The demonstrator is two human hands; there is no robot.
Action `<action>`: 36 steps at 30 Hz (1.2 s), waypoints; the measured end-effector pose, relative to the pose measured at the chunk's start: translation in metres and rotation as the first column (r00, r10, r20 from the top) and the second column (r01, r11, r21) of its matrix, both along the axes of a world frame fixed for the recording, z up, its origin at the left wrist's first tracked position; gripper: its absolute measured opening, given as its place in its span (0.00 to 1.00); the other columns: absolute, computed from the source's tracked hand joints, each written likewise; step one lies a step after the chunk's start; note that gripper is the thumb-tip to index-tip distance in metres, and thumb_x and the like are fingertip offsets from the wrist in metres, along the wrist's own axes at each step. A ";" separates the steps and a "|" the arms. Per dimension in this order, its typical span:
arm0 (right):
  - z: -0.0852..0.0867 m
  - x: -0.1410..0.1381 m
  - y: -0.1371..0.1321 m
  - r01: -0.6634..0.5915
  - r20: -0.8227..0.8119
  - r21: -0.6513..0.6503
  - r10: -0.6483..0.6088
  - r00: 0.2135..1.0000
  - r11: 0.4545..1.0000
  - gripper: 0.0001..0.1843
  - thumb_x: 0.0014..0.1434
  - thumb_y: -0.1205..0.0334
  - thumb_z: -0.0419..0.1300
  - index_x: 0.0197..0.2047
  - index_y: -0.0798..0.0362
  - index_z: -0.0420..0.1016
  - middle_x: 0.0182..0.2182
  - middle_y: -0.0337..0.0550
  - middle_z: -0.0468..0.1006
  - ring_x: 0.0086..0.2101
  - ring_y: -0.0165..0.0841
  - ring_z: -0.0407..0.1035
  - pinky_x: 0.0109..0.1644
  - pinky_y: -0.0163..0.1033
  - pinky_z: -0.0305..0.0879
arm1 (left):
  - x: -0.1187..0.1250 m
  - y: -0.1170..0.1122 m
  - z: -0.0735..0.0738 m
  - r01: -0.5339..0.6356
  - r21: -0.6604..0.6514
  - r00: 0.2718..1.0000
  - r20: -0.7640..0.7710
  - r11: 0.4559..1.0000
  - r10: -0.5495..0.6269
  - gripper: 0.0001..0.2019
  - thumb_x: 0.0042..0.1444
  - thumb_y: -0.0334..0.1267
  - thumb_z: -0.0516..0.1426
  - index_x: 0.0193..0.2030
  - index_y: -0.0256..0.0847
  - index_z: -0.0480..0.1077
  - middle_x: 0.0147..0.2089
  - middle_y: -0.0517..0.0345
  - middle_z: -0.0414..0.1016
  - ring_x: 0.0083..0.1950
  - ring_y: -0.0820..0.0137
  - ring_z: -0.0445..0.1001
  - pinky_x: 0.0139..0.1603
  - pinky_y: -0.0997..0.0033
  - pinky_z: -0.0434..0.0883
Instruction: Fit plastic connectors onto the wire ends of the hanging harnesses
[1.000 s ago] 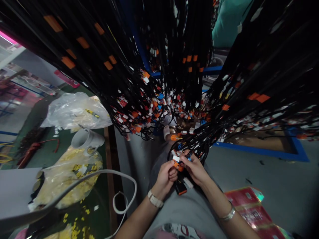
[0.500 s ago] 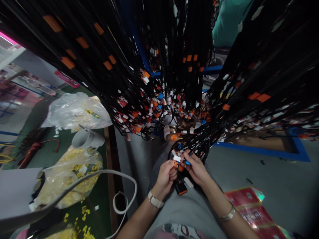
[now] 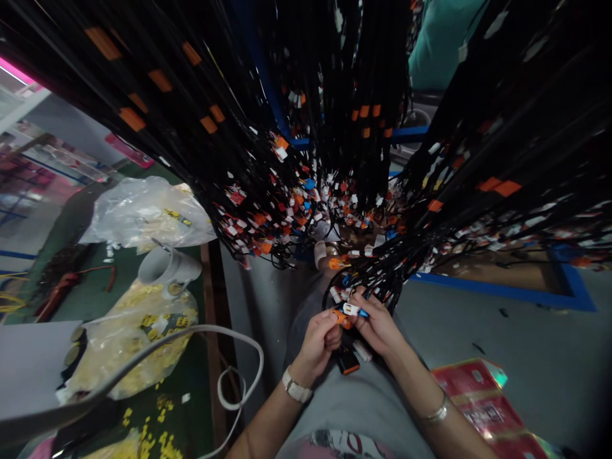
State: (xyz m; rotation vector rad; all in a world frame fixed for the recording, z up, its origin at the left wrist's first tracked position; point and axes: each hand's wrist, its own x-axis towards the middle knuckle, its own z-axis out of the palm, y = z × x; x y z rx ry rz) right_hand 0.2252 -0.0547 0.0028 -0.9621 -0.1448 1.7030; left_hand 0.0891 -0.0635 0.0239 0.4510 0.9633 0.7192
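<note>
My left hand pinches an orange connector between thumb and fingers. Close beside it, my right hand has its fingers closed on a white connector, with a blue connector at its fingertips. Both belong to the gathered end of a bundle of black cables that comes down from the right to my lap. An orange-edged black connector and a white connector rest on my lap below the hands. My palms and part of the wires are hidden.
Thick curtains of hanging cables with orange tags surround me ahead. At left, a green table carries a grey mug, plastic bags and yellow pieces. A white cable loops off its edge. A red package lies right.
The white connector has turned and shifted slightly right toward my right fingers. My left hand has stayed nearly in place with the orange connector.
</note>
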 end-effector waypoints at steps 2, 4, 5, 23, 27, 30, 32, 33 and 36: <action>0.001 0.001 -0.001 0.005 0.001 -0.020 -0.005 1.000 1.000 0.12 0.48 0.53 0.68 0.33 0.45 0.71 0.27 0.35 0.72 0.28 0.30 0.67 0.28 0.34 0.66 | -0.001 0.001 -0.002 -0.024 -0.009 1.000 0.018 1.000 0.025 0.16 0.50 0.48 0.60 0.30 0.35 0.65 0.16 0.72 0.48 0.17 0.84 0.42 0.19 0.79 0.40; 0.002 0.002 -0.001 0.003 -0.035 -0.038 -0.005 0.999 0.999 0.12 0.47 0.54 0.68 0.34 0.45 0.72 0.29 0.35 0.74 0.31 0.30 0.68 0.30 0.33 0.67 | -0.003 0.003 -0.004 -0.060 -0.025 0.998 0.016 0.998 0.060 0.16 0.51 0.48 0.59 0.30 0.35 0.64 0.16 0.72 0.48 0.17 0.84 0.42 0.18 0.80 0.41; 0.003 0.004 0.000 -0.002 -0.066 -0.041 -0.001 0.998 0.999 0.12 0.48 0.54 0.68 0.35 0.45 0.72 0.30 0.35 0.75 0.32 0.30 0.69 0.32 0.34 0.68 | -0.004 0.004 -0.005 -0.076 -0.034 0.997 0.010 0.996 0.077 0.16 0.51 0.48 0.59 0.30 0.36 0.64 0.16 0.72 0.48 0.17 0.84 0.42 0.18 0.80 0.41; 0.002 0.006 -0.003 -0.013 -0.185 0.043 0.021 0.983 0.999 0.09 0.49 0.61 0.68 0.36 0.48 0.74 0.40 0.38 0.80 0.41 0.32 0.74 0.44 0.39 0.72 | -0.012 0.016 -0.005 -0.164 -0.140 0.986 -0.025 0.977 0.162 0.17 0.50 0.49 0.60 0.30 0.36 0.62 0.17 0.71 0.53 0.15 0.85 0.48 0.15 0.84 0.44; 0.004 0.004 -0.001 -0.001 -0.147 0.017 0.004 0.989 1.000 0.10 0.48 0.58 0.69 0.34 0.50 0.74 0.37 0.40 0.80 0.34 0.29 0.74 0.37 0.33 0.73 | -0.021 0.018 -0.009 -0.291 -0.115 0.955 -0.090 0.950 0.282 0.14 0.46 0.36 0.62 0.39 0.34 0.68 0.22 0.67 0.63 0.19 0.84 0.59 0.17 0.85 0.54; 0.005 0.003 0.000 0.013 -0.123 -0.010 -0.014 0.992 1.000 0.12 0.46 0.57 0.70 0.33 0.51 0.74 0.34 0.40 0.80 0.32 0.28 0.74 0.34 0.30 0.73 | -0.025 0.021 -0.007 -0.363 -0.061 0.928 -0.116 0.930 0.355 0.13 0.39 0.24 0.61 0.35 0.33 0.70 0.27 0.61 0.70 0.25 0.81 0.68 0.24 0.84 0.64; 0.004 0.003 0.001 0.024 -0.107 -0.031 -0.027 0.994 0.999 0.14 0.44 0.56 0.71 0.32 0.51 0.74 0.32 0.40 0.79 0.30 0.27 0.73 0.32 0.29 0.73 | -0.026 0.024 -0.004 -0.381 -0.046 0.921 -0.106 0.923 0.375 0.11 0.39 0.21 0.60 0.32 0.33 0.70 0.30 0.58 0.73 0.29 0.79 0.72 0.29 0.83 0.69; 0.004 0.003 0.001 0.031 -0.097 -0.043 -0.035 0.995 0.999 0.14 0.43 0.56 0.71 0.31 0.51 0.74 0.31 0.39 0.79 0.29 0.27 0.73 0.31 0.29 0.73 | -0.027 0.025 -0.001 -0.388 -0.047 0.918 -0.103 0.920 0.382 0.10 0.40 0.21 0.60 0.31 0.32 0.70 0.32 0.56 0.74 0.31 0.77 0.73 0.31 0.82 0.70; 0.002 0.002 0.001 0.063 -0.064 -0.078 -0.068 0.996 0.995 0.16 0.40 0.55 0.72 0.30 0.51 0.74 0.26 0.36 0.77 0.25 0.25 0.71 0.26 0.27 0.71 | -0.026 0.028 0.008 -0.410 -0.053 0.909 -0.106 0.911 0.403 0.08 0.44 0.21 0.61 0.32 0.31 0.72 0.36 0.50 0.77 0.34 0.75 0.76 0.36 0.80 0.73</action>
